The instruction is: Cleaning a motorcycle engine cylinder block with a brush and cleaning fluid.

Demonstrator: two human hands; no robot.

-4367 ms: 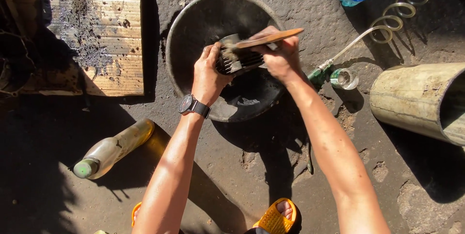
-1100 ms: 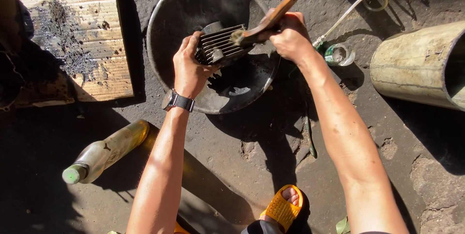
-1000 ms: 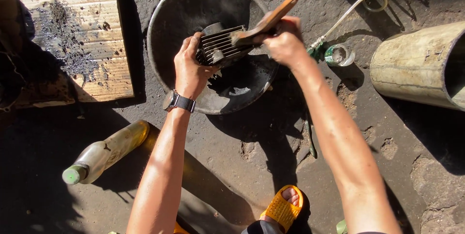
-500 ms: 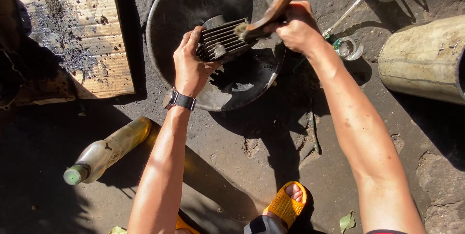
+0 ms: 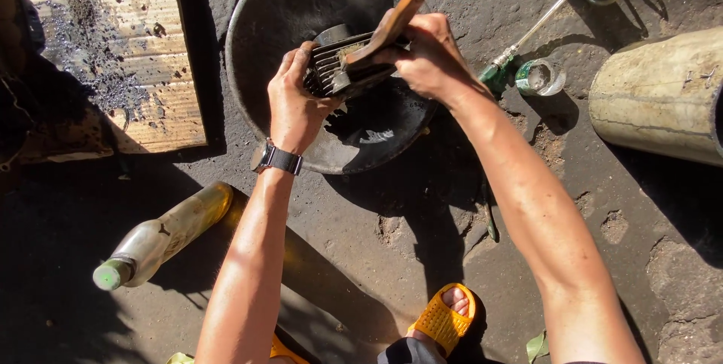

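The left hand (image 5: 292, 104) is wrapped around the left end of a dark, finned metal part (image 5: 343, 70), fingers curled over its top edge and thumb beneath, holding it up over a round, blackened metal basin (image 5: 263, 25) that sits on the dirt ground (image 5: 361, 228). The finned part hangs above the basin's middle, tilted so that its right end rises slightly, with a round collar showing at its upper edge. The right hand (image 5: 429, 55) is closed tight on the handle of a wooden-backed brush (image 5: 392, 24), whose head lies against the fins while the handle slants up and to the right. A dark wristwatch (image 5: 276, 158) sits on the left wrist. A thin pool of dark liquid lies in the bottom of the basin below the part. To the left of the basin lies a sheet of stained cardboard (image 5: 151, 70) scattered with black grit. A plastic bottle (image 5: 162, 232) with a green cap lies on its side near the left forearm. To the right of the basin, a clear hose (image 5: 561, 3) runs down to a green fitting just beside a small open jar (image 5: 541, 76). A pale cylinder (image 5: 663, 93) lies on its side at the right edge. A foot in a yellow sandal (image 5: 444, 319) rests on the ground at the bottom.
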